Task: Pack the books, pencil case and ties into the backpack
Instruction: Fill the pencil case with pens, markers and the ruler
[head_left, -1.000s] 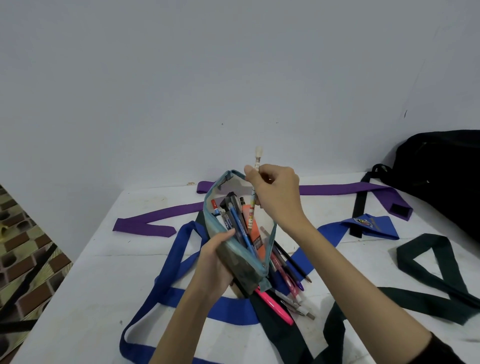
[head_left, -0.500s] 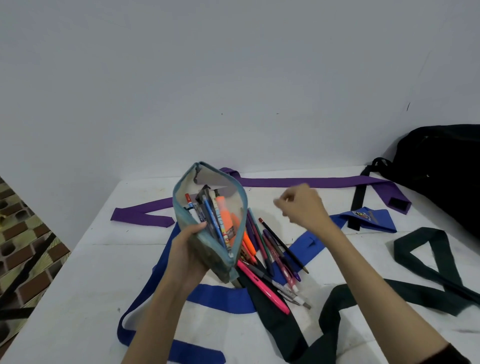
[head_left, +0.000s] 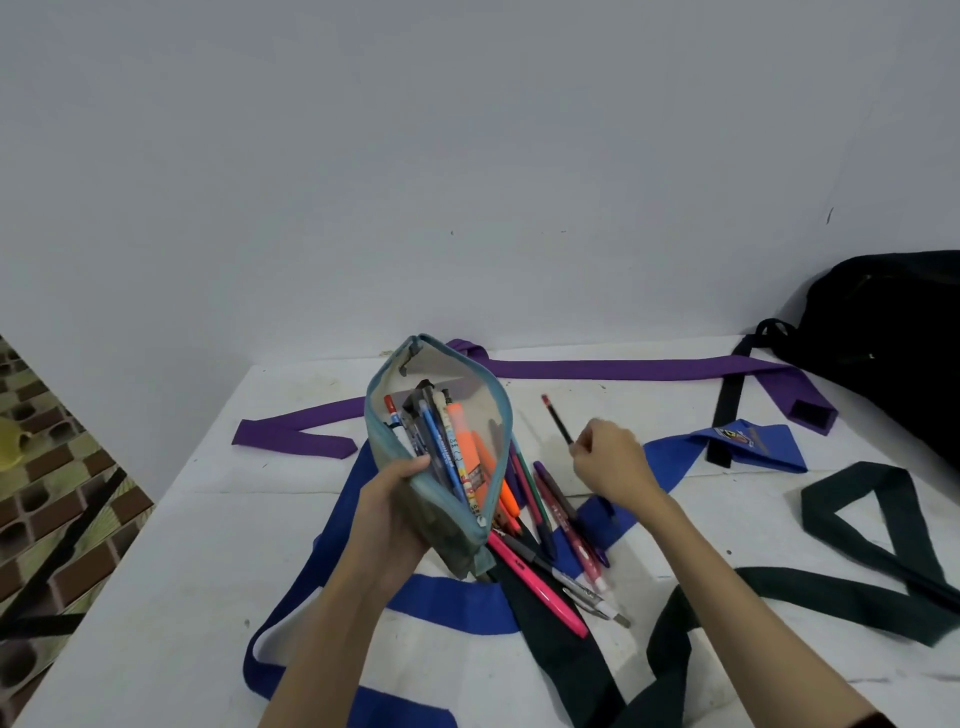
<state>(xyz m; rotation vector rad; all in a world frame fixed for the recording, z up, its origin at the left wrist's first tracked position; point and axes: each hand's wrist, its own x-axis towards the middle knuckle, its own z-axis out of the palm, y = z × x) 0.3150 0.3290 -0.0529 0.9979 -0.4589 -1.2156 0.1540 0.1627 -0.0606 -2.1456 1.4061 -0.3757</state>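
Observation:
My left hand (head_left: 390, 512) grips the open pencil case (head_left: 415, 499) by its lower side, tilted up above the table, with several pens and an orange highlighter standing inside. My right hand (head_left: 608, 462) pinches a dark pencil (head_left: 557, 419) with a red tip, just right of the case. More loose pens (head_left: 550, 535) lie on the table under the case. A purple tie (head_left: 623, 368), a blue tie (head_left: 727, 447) and a dark green tie (head_left: 857, 525) are spread across the table. The black backpack (head_left: 893, 332) sits at the far right.
The white table (head_left: 197, 545) meets a grey wall at the back. Its left edge drops to a brown patterned floor (head_left: 47, 488). Black straps cross the ties near the backpack.
My right hand dropped a pencil into the case, went down to the right and picked up a dark pencil. My left hand shifted the case to the left.

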